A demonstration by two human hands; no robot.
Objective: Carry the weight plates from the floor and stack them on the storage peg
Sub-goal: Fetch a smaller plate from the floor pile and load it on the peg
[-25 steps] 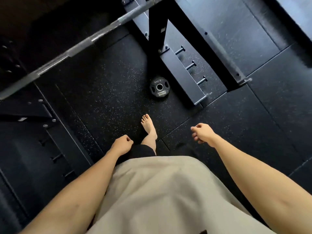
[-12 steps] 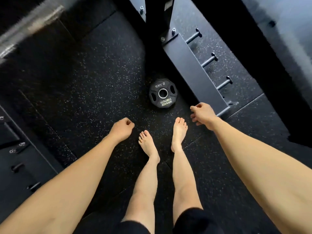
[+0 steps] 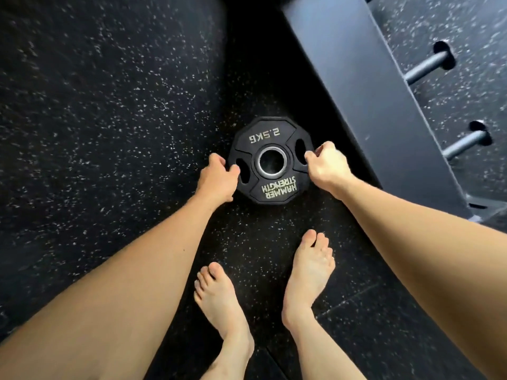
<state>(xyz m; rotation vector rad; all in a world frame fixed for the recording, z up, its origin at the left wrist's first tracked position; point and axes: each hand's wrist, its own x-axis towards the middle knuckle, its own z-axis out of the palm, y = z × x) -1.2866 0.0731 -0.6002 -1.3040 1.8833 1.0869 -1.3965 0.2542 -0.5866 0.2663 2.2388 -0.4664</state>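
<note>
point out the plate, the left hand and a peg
plate (image 3: 270,185), head view, lettered face below the hub
left hand (image 3: 216,178), head view, back of hand
peg (image 3: 424,68), head view, mid shaft

Left of plate: open speckled rubber floor (image 3: 96,133), nothing standing on it; wide room beside the weight plate (image 3: 270,160) on that side.
Right of plate: grey steel beam (image 3: 365,100) of the rack, running diagonally, just beside the plate's right edge; narrow dark gap only, already filled by the right hand (image 3: 326,165).
Beyond the beam: two storage pegs (image 3: 425,67) (image 3: 463,144) jutting out over the floor, well apart from each other, free floor between.
Far side of plate: dark shadowed strip of floor, unobstructed.
Near side: two bare feet (image 3: 310,267) planted close below the plate; both forearms crossing above, left hand (image 3: 218,178) at the plate's left rim.
</note>
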